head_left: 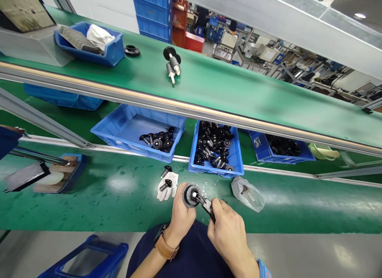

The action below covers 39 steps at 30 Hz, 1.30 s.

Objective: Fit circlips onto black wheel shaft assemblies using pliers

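Note:
My left hand (182,212) is wrapped round a dark part with a round flange (188,196), its disc facing up toward me. In my right hand (228,226) is a pair of pliers (206,205), whose slim tips touch the light centre of the disc; they look like circlip pliers. Small white rings (204,193) lie scattered on the green bench just beyond. Left of my hands, a white glove (162,194) lies flat with a dark shafted part (167,184) on it, and a similar part (166,170) rests just above.
A blue bin (241,160) heaped with dark parts stands ahead, with another bin (103,128) to its left and a third (277,159) to its right. A plastic bag (253,198) lies on the right. Overhead runs a shelf (238,87); a blue stool (119,254) is below left.

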Each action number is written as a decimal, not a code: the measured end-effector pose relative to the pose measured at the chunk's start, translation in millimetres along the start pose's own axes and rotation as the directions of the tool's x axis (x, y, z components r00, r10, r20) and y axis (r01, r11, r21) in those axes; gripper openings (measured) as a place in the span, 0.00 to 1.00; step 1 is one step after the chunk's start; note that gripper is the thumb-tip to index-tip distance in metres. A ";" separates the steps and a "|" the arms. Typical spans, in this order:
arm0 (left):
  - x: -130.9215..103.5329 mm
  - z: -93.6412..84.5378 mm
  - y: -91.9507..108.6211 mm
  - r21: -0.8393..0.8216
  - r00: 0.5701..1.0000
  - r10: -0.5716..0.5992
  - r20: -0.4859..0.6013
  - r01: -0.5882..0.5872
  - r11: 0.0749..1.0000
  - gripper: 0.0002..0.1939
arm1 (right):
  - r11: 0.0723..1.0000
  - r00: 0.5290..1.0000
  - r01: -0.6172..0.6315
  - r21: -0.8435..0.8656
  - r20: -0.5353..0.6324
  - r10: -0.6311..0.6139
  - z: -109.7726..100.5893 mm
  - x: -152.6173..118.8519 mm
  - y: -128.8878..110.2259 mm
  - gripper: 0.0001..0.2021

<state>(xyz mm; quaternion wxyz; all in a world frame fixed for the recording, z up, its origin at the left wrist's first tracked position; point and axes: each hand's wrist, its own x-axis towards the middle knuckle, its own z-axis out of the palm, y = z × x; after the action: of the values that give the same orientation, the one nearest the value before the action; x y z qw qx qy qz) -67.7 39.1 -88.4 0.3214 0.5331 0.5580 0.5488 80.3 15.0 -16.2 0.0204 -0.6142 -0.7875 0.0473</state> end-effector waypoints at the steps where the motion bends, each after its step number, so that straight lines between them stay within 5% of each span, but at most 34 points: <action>1: 0.2 0.2 0.5 0.001 1.000 -0.005 -0.002 0.005 1.000 0.13 | 1.000 1.000 0.003 -0.010 -0.002 -0.003 0.9 0.5 -0.2 0.16; 5: 3.4 -3.7 3.9 -0.002 0.999 0.006 0.037 -0.005 1.000 0.13 | 0.999 0.998 0.035 -0.024 -0.042 -0.036 0.4 4.0 2.2 0.15; 8: 10.9 -14.9 7.5 -0.052 0.984 0.040 0.175 -0.031 0.998 0.12 | 0.995 0.991 0.101 -0.025 -0.088 -0.102 -5.1 7.8 10.2 0.13; 14: 31.0 -41.4 8.7 -0.111 0.820 0.087 0.566 -0.029 0.993 0.08 | 0.948 0.944 0.318 -0.009 -0.095 -0.317 -16.9 16.9 27.8 0.13; 18: 32.6 -42.7 2.2 -0.066 0.752 0.081 0.654 -0.050 0.997 0.06 | 0.928 0.923 0.373 -0.018 -0.093 -0.373 -16.2 18.1 29.1 0.13; 26: 16.3 -24.9 -6.1 -0.081 0.901 0.020 0.433 0.017 0.997 0.07 | 0.959 0.955 0.274 -0.067 -0.100 -0.279 -12.2 10.3 22.0 0.14; 31: 7.6 -15.7 -9.1 -0.138 0.972 0.075 0.223 -0.045 0.989 0.03 | 0.967 0.961 0.248 -0.052 -0.110 -0.253 -10.0 10.8 16.7 0.14; 39: 1.2 -4.2 -6.9 -0.116 0.996 0.079 -0.053 -0.084 0.990 0.04 | 0.990 0.984 0.129 -0.059 -0.116 -0.135 -5.3 -1.0 -4.7 0.14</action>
<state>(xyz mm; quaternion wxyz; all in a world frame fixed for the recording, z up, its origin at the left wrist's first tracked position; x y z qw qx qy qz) -73.6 40.4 -93.9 0.3163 0.5221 0.5097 0.6063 76.4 13.1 -10.5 0.0550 -0.5626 -0.8248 -0.0115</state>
